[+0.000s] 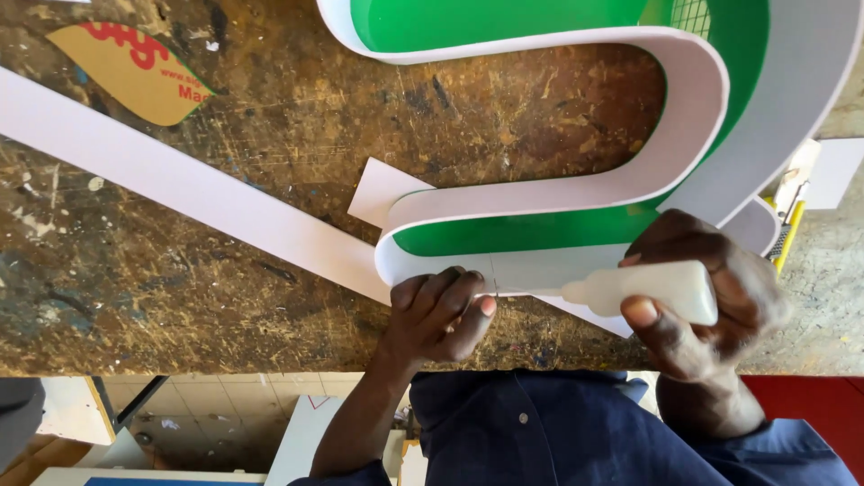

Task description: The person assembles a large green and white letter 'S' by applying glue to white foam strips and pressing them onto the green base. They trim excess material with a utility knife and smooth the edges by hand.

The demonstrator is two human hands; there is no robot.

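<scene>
A large curved letter form with a green inner face (504,236) and white bent side walls (693,108) lies on a scarred wooden workbench (270,135). My right hand (711,306) grips a small white squeeze bottle (643,288), and its thin nozzle points left at the near white wall. My left hand (441,310) presses its fingertips against that same near wall, right beside the nozzle tip. A long white strip (180,184) runs from the left edge of the bench to the letter's near corner.
A leaf-shaped brown sticker backing (135,76) lies at the far left of the bench. A small white offcut (378,191) sits beside the letter's bend. Yellow-handled tools (787,234) lie at the right. Below the bench edge are white boards (306,432) and a tiled floor.
</scene>
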